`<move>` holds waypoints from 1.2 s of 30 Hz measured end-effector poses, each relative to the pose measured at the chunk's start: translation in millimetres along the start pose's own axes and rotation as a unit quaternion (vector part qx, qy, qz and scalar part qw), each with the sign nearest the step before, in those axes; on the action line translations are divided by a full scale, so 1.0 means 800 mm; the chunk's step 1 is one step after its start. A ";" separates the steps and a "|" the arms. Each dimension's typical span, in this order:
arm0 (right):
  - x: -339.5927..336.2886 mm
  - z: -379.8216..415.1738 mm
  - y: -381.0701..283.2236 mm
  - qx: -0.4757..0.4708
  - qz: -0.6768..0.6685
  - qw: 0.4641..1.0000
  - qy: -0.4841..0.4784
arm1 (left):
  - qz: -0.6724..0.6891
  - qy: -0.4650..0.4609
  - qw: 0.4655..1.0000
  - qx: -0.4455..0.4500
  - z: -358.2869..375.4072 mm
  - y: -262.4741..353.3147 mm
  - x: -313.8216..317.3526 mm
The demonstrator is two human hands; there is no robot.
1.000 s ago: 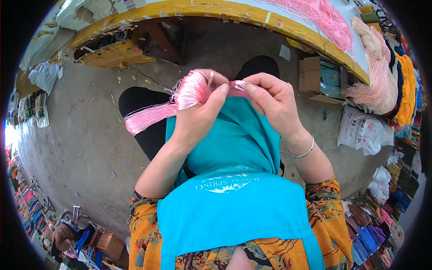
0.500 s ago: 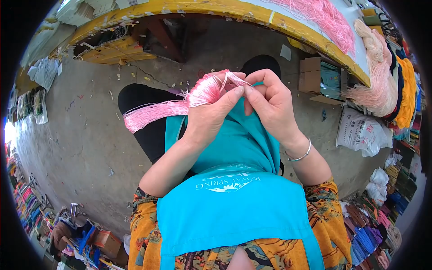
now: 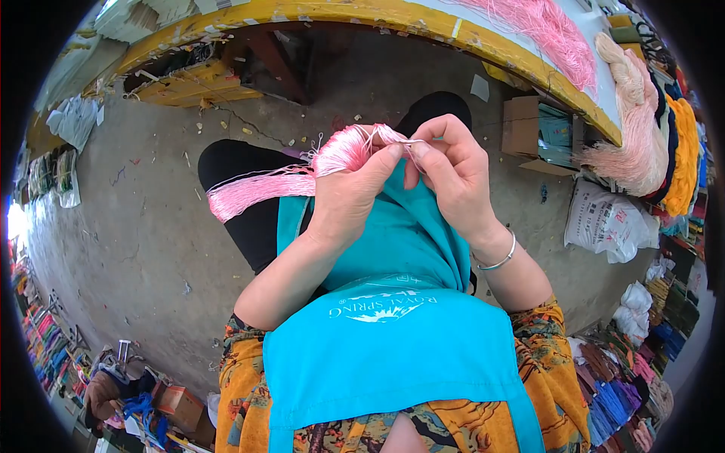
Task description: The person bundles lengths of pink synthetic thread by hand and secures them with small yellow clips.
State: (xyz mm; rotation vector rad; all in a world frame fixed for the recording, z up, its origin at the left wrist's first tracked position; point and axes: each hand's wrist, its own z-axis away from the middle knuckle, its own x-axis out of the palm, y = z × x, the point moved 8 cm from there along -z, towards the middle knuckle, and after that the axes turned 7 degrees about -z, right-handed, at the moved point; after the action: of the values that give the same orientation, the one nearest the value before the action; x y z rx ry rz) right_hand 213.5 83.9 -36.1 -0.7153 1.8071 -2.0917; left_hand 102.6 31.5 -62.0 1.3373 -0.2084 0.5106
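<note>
A skein of shiny pink thread [image 3: 341, 153] lies bunched in my left hand [image 3: 349, 192], whose fingers are wrapped round it with the thumb tip on its right end. The skein's looped tail [image 3: 260, 193] hangs to the left over my black-clad knee. My right hand [image 3: 455, 172], wearing a silver bangle [image 3: 501, 258], pinches thin strands at that same end, close beside the left thumb. Some loose thread ends stick up from the bunch. Below both hands is my turquoise apron [image 3: 393, 340].
A yellow-edged table [image 3: 332, 13] curves across the top, bearing more pink thread [image 3: 555, 38]. At right are hanging skeins [image 3: 682, 155], an open cardboard box [image 3: 519, 127] and a white sack [image 3: 608, 223]. Paper scraps dot the concrete floor [image 3: 151, 226]; coloured bundles [image 3: 615, 396] lie lower right.
My right hand has shifted slightly, and its thumb and fingertips now sit a little apart from my left thumb. More of the pink strands show between the two hands.
</note>
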 end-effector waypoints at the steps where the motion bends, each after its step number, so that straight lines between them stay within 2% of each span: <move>1: -0.001 0.000 -0.001 0.016 -0.009 1.000 0.009 | 0.000 0.000 1.000 0.000 0.000 0.002 0.001; 3: -0.001 -0.001 0.001 0.032 -0.018 0.999 0.018 | -0.017 0.010 0.999 -0.025 0.001 0.000 0.002; 9: -0.001 -0.001 0.008 0.036 -0.067 0.996 0.040 | -0.011 -0.005 1.000 -0.004 0.003 0.002 0.009; 17: -0.005 -0.003 0.014 0.050 -0.153 0.984 0.072 | 0.015 -0.005 1.000 -0.027 0.007 -0.013 0.004; 25: -0.003 -0.001 0.009 0.038 -0.125 0.990 0.049 | 0.045 0.008 0.997 -0.060 0.006 -0.018 0.003; 27: -0.004 0.000 0.009 0.038 -0.112 0.992 0.049 | 0.129 -0.033 0.990 -0.054 0.004 -0.026 0.005; 30: -0.004 -0.001 0.004 0.005 -0.093 0.995 0.033 | 0.102 -0.001 0.993 -0.056 0.005 -0.033 -0.001; 32: -0.002 -0.001 -0.004 0.004 -0.037 0.999 0.016 | 0.116 -0.013 0.992 -0.050 0.003 -0.028 -0.003; 34: -0.003 -0.001 -0.006 0.000 -0.047 0.999 0.015 | 0.130 -0.025 0.990 -0.044 0.003 -0.023 0.000; 36: -0.004 -0.001 -0.007 -0.004 -0.058 0.998 0.014 | 0.043 0.053 0.994 -0.084 0.003 -0.026 -0.015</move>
State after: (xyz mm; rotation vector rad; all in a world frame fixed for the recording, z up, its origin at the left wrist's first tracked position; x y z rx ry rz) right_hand 216.3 87.1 -31.3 -0.8164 1.8303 -2.1792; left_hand 102.0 23.1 -84.9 1.1366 -0.2174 0.6223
